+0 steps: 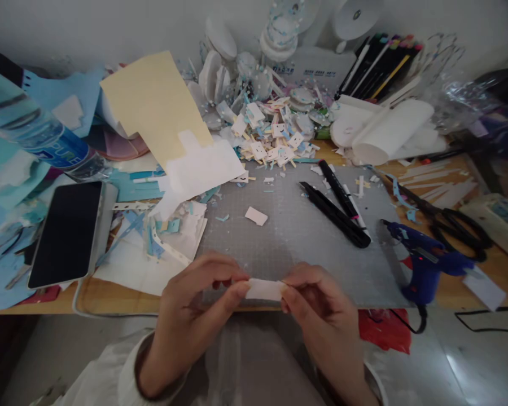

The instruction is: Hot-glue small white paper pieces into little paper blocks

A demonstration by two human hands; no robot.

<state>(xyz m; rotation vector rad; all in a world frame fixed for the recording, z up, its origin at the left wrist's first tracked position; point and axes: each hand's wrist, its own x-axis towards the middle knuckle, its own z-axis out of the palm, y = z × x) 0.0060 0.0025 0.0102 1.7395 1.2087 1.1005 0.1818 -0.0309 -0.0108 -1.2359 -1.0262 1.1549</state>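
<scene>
Between my two hands, near the table's front edge, is a small white strip of paper (264, 289). My left hand (198, 301) pinches its left end between thumb and fingers. The right end is pinched in the same way by my right hand (319, 304). Just beyond them, a small white paper rectangle (256, 216) lies on the grey cutting mat (275, 248). Farther back is a heap of little white paper pieces (275, 138), some with drawn faces. A black utility knife (336, 215) and a black marker (337, 189) lie on the mat's right side.
At right are a blue glue gun (425, 254) and black-handled scissors (449, 220). A phone (70, 231), a plastic bottle (46, 135) and paper scraps (169, 237) crowd the left. Yellow card (161, 101), a white roll (393, 132) and several pens (381, 65) stand behind.
</scene>
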